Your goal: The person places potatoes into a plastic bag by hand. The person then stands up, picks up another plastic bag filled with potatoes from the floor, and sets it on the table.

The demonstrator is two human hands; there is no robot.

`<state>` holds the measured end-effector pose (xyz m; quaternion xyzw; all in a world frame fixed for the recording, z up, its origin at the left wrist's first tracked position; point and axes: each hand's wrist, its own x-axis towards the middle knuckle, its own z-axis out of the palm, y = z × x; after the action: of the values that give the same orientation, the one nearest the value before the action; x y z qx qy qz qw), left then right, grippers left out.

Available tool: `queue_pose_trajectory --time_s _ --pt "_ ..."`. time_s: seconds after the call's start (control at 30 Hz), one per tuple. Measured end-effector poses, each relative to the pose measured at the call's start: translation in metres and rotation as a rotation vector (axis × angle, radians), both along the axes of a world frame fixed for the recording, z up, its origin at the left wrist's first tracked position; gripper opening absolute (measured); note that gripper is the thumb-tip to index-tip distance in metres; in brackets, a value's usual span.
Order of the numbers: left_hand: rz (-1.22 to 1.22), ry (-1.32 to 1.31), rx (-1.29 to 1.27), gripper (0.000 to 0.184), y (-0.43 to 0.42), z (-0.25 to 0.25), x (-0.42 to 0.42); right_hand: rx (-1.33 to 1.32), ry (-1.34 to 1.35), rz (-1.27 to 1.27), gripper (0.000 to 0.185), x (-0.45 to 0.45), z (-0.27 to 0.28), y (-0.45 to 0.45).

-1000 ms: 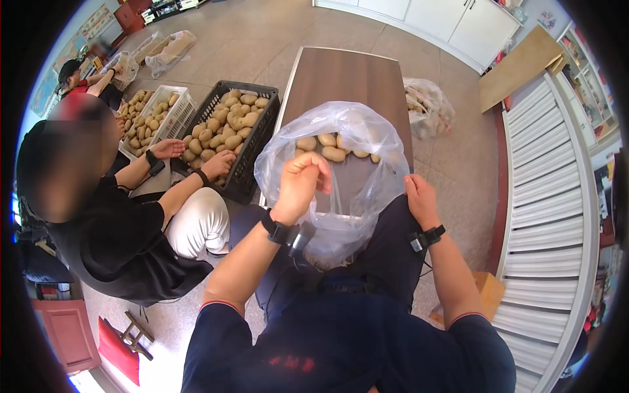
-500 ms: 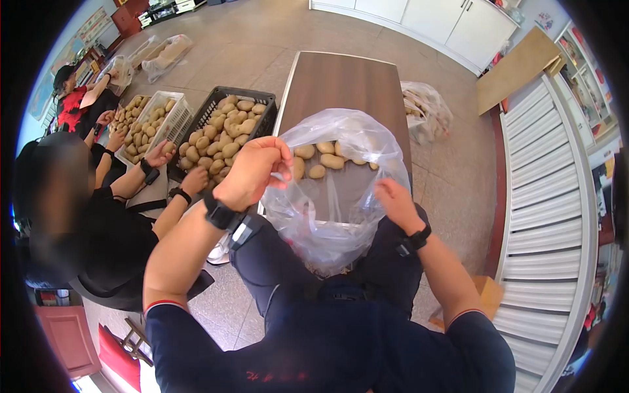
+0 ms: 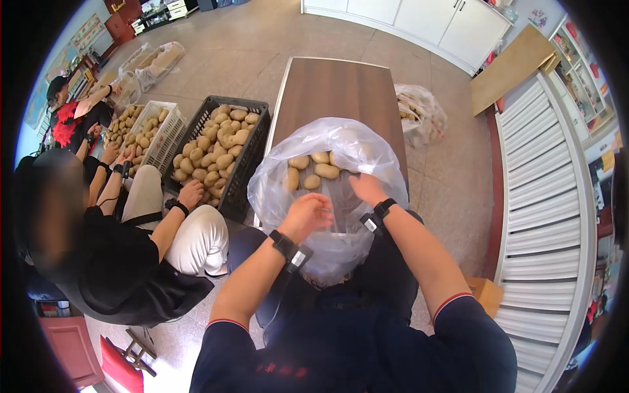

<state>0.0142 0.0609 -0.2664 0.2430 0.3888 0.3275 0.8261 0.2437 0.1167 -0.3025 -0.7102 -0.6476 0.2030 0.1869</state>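
Note:
A clear plastic bag [image 3: 270, 196] lies spread over the near end of a brown tabletop and hangs down toward my lap. Several potatoes [image 3: 326, 171] rest together inside it, near its far side. My left hand [image 3: 309, 215] is over the bag's opening, fingers slightly curled and apart, with nothing in them. Close to the potatoes on the right, my right hand [image 3: 368, 188] reaches into the bag with its fingers loosely extended; its fingertips are partly hard to make out.
On my left stands a black crate [image 3: 226, 154] full of potatoes, with a co-worker's hand [image 3: 190, 194] at its edge. Beyond it is a white crate [image 3: 171, 134] of potatoes. A filled plastic bag [image 3: 422, 118] sits on the floor right of the table [image 3: 334, 85].
My left hand has come down and right, from the bag's left rim to over its opening. My right hand has moved left toward the potatoes. The bag's rim lies wider now.

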Motion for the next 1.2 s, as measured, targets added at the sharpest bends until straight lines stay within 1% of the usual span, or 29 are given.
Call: queue_pose_trajectory --time_s 0.03,0.07,0.1,0.13,0.17,0.2,0.23,0.3,0.33,0.4,0.43,0.5,0.53,0.63,0.7,0.77,0.8,0.87,0.9,0.97,1.0,1.03,1.1,1.13,1.2 --pt "0.052 0.004 -0.013 0.016 0.0 -0.01 -0.002 -0.001 0.004 -0.001 0.043 0.004 0.002 0.003" --pt "0.103 0.01 -0.024 0.016 0.0 -0.02 -0.005 0.107 0.004 -0.033 0.035 0.011 -0.004 0.008" --pt "0.101 0.015 -0.02 0.016 0.0 -0.033 -0.009 0.216 0.004 -0.067 0.028 0.018 -0.011 0.014" --pt "0.127 0.018 -0.07 0.016 -0.002 -0.046 -0.013 0.219 0.007 -0.07 0.028 0.025 -0.02 0.018" --pt "0.154 0.019 -0.12 0.016 -0.006 -0.056 -0.015 0.265 -0.077 -0.084 0.026 0.033 -0.032 0.021" --pt "0.155 0.018 -0.117 0.016 -0.01 -0.062 -0.014 0.311 -0.163 -0.096 0.025 0.037 -0.037 0.022" --pt "0.167 0.031 -0.09 0.017 -0.011 -0.066 -0.011 0.319 -0.163 -0.094 0.025 0.041 -0.041 0.023" --pt "0.176 0.047 -0.035 0.017 -0.008 -0.07 -0.007 0.359 -0.381 -0.094 0.025 0.04 -0.037 0.026" --pt "0.167 0.049 -0.053 0.017 -0.007 -0.072 -0.005 0.378 -0.379 -0.099 0.025 0.04 -0.033 0.028" --pt "0.159 0.06 -0.074 0.016 -0.005 -0.073 -0.003 0.204 -0.276 -0.123 0.028 0.041 -0.028 0.025" --pt "0.158 0.058 -0.063 0.016 -0.005 -0.073 -0.002 0.214 -0.277 -0.126 0.028 0.041 -0.03 0.024" --pt "0.152 0.101 -0.091 0.016 -0.003 -0.076 -0.001 0.29 -0.282 -0.094 0.027 0.053 -0.058 0.03" --pt "0.147 0.118 -0.082 0.016 -0.002 -0.077 -0.001 0.219 -0.276 -0.062 0.035 0.056 -0.063 0.033" --pt "0.13 0.135 -0.066 0.016 -0.001 -0.084 0.001 0.231 -0.206 -0.111 0.04 0.054 -0.066 0.033" --pt "0.126 0.147 -0.057 0.016 -0.001 -0.082 0.002 0.22 -0.207 -0.134 0.043 0.044 -0.049 0.028" --pt "0.12 0.147 -0.064 0.017 -0.001 -0.083 0.002 0.017 -0.252 -0.041 0.042 0.032 -0.029 0.016" --pt "0.118 0.141 -0.05 0.017 -0.001 -0.082 0.002 0.03 -0.257 -0.046 0.042 0.025 -0.026 0.01" --pt "0.108 0.148 -0.065 0.017 -0.002 -0.079 0.001 0.117 -0.454 -0.05 0.04 0.011 -0.024 -0.006" --pt "0.109 0.144 -0.052 0.017 -0.002 -0.079 0.001 0.13 -0.458 -0.053 0.04 0.006 -0.029 -0.01" --pt "0.1 0.149 -0.051 0.016 -0.004 -0.08 -0.001 0.421 -0.576 -0.107 0.037 -0.004 -0.035 -0.016" --pt "0.101 0.146 -0.042 0.016 -0.006 -0.082 -0.001 0.519 -0.587 -0.103 0.035 -0.006 -0.036 -0.019" --pt "0.107 0.161 -0.039 0.016 -0.007 -0.08 -0.002 0.537 -0.591 -0.106 0.035 -0.007 -0.033 -0.021" --pt "0.116 0.174 -0.033 0.015 -0.009 -0.083 -0.003 0.041 -0.413 -0.111 0.033 -0.006 -0.036 -0.026" --pt "0.127 0.174 -0.024 0.016 -0.009 -0.083 -0.003 0.053 -0.413 -0.111 0.033 -0.002 -0.035 -0.026" --pt "0.141 0.171 -0.004 0.016 -0.011 -0.082 -0.004 -0.145 -0.372 -0.072 0.03 0.004 -0.029 -0.026"
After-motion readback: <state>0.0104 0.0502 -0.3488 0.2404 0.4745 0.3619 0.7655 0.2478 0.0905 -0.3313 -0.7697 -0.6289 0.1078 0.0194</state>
